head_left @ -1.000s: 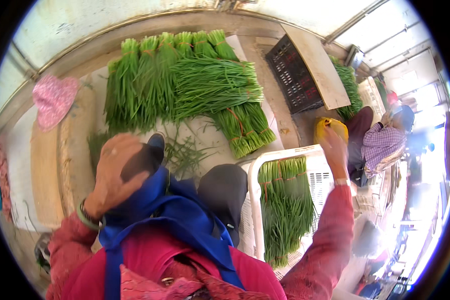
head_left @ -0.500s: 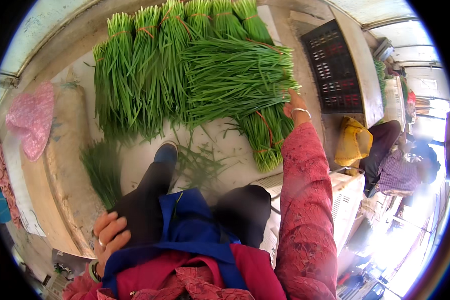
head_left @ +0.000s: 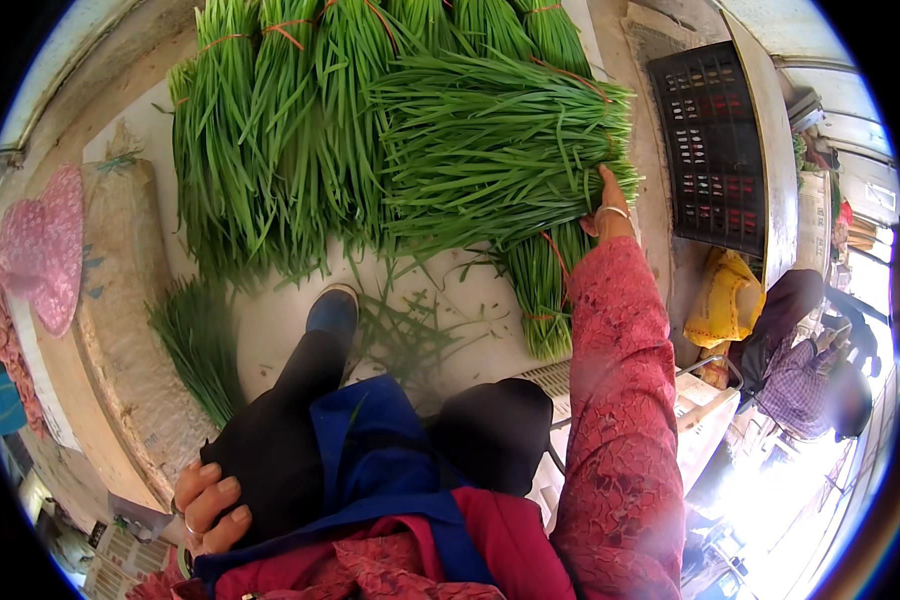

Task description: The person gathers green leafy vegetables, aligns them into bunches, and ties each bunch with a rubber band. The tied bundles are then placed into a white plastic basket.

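Note:
Long green garlic chives lie on a pale sheet, several bundles (head_left: 290, 130) side by side with red ties around them. Across them rests a wide pile of chives (head_left: 500, 150), its cut stem ends facing right. My right hand (head_left: 612, 205), with a bracelet at the wrist, touches the lower corner of those stem ends, its visible fingers stretched out and apart. Under that pile sits another tied bundle (head_left: 545, 300). My left hand (head_left: 210, 508), wearing a ring, rests on my left thigh with fingers bent and apart, holding nothing.
Loose leaves (head_left: 400, 330) litter the sheet near my shoe (head_left: 332, 312). A darker chive clump (head_left: 198, 345) lies left of my leg. On the right stand a black crate (head_left: 705, 145) and a yellow bag (head_left: 722, 300), with a seated person (head_left: 795, 385) beyond. A pink hat (head_left: 45, 245) lies left.
The view has shifted, with the chives nearer the top. My right hand stays at the stem ends, its fingers a little farther up against them. My left hand remains on my thigh.

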`<state>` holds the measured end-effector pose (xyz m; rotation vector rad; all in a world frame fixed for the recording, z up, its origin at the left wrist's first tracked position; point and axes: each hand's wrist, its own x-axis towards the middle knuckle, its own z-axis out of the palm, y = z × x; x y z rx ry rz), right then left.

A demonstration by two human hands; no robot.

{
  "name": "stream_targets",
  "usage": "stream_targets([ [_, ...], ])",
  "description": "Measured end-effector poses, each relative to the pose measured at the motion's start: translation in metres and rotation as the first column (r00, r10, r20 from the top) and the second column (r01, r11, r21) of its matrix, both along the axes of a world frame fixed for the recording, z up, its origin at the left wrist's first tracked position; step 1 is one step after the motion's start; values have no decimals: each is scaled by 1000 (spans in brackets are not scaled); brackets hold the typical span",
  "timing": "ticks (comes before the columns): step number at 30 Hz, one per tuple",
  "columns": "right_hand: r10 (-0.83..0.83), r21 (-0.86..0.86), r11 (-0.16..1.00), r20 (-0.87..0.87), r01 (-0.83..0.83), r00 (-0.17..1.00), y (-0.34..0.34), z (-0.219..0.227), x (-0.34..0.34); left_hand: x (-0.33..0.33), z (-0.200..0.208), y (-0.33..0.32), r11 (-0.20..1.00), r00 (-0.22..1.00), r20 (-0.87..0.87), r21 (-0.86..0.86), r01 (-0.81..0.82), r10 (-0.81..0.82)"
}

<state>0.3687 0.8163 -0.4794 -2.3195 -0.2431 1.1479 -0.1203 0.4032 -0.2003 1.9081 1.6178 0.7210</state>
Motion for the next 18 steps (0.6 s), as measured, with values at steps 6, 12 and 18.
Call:
stream_targets([
  [6,-44,489,872,60,9,997,-63,8,13,15,29,-20,995,995,82,75,-59,53],
  [12,7,590,775,350,-226,937,-183,152,-22,17,72,-85,967,975,155,221,126,-162],
  [18,149,626,400,676,-670,721,-359,390,-107,60,173,-143,956,739,617,85,280,-271],
])
